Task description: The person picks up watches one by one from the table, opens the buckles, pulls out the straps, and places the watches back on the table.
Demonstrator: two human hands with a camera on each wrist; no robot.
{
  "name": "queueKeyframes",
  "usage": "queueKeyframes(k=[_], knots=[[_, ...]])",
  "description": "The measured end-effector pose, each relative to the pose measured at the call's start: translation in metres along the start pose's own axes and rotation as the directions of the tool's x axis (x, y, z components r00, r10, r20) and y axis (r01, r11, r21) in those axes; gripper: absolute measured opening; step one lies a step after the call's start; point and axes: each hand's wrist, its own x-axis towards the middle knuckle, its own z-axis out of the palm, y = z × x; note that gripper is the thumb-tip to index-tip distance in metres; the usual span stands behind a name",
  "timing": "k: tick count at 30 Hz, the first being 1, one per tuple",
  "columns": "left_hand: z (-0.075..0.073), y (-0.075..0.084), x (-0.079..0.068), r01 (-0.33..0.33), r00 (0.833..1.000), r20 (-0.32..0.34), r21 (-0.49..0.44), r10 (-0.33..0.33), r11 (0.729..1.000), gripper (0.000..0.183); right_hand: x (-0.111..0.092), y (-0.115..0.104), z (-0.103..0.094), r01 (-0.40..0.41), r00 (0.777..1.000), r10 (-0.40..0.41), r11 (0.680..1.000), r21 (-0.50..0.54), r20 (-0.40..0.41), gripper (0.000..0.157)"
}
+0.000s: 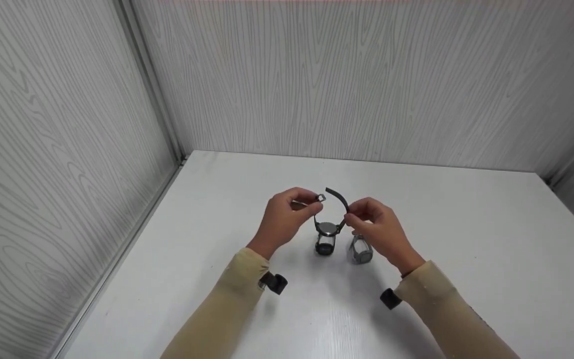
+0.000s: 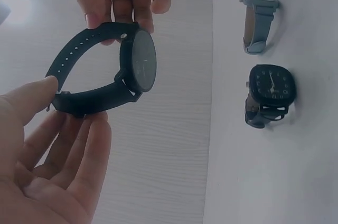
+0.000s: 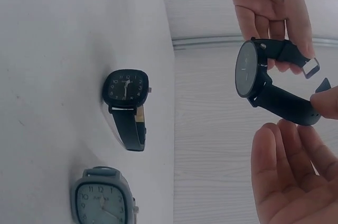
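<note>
Both hands hold a black wristwatch [image 1: 327, 229] with a round dial, its strap undone and bent into an open loop. My left hand [image 1: 284, 217] pinches the strap half with the metal buckle [image 3: 311, 68], close to the buckle. On the other side, my right hand [image 1: 379, 229] pinches the holed strap half [image 2: 71, 55] between thumb and fingers, and its free tip curves upward past the fingers. The round dial [image 3: 246, 69] faces away from the palms, toward the person.
Below the hands, a black square-faced watch [image 1: 324, 248] and a grey square-faced watch [image 1: 363, 256] stand on the white table [image 1: 177, 279], their straps closed in loops. Wood-grain panels [image 1: 317, 80] enclose the table at the back and sides.
</note>
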Motion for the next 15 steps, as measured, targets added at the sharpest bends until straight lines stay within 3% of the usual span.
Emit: queueKeyframes(k=[4, 9, 15], knots=[[-0.007, -0.002, -0.002, 0.027, 0.999, 0.037, 0.104, -0.031, 0.994, 0.03, 0.001, 0.001, 0.01, -0.015, 1.0, 0.015, 1.0, -0.018, 0.014, 0.021], [-0.015, -0.008, -0.003, 0.097, 0.989, 0.095, 0.194, -0.117, 0.976, 0.028, 0.007, 0.003, 0.024, -0.062, 0.997, 0.063, 0.997, -0.048, 0.038, 0.021], [-0.02, -0.02, -0.002, 0.153, 0.971, 0.127, 0.319, -0.202, 0.935, 0.021, 0.009, 0.006, 0.039, -0.097, 0.994, 0.105, 0.984, -0.149, 0.043, 0.011]])
